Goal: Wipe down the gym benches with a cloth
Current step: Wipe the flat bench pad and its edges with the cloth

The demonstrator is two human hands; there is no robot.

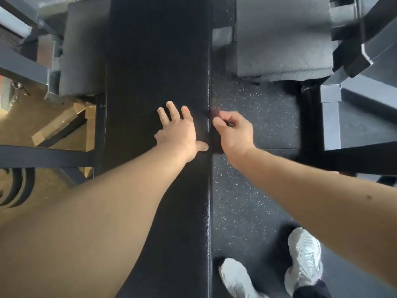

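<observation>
Left forearm (pixel 96 211) stretched over black bench (pixel 154 61); left hand (pixel 179 127) laid flat on padding, fingers spread, holding nothing. Right hand (pixel 233 132) at right edge of bench, fingers curled round dark cloth (pixel 215 112) (reddish, blurred), pressed against side seam. White shoes (pixel 305 254) on speckled floor (pixel 247 201), near right.
</observation>
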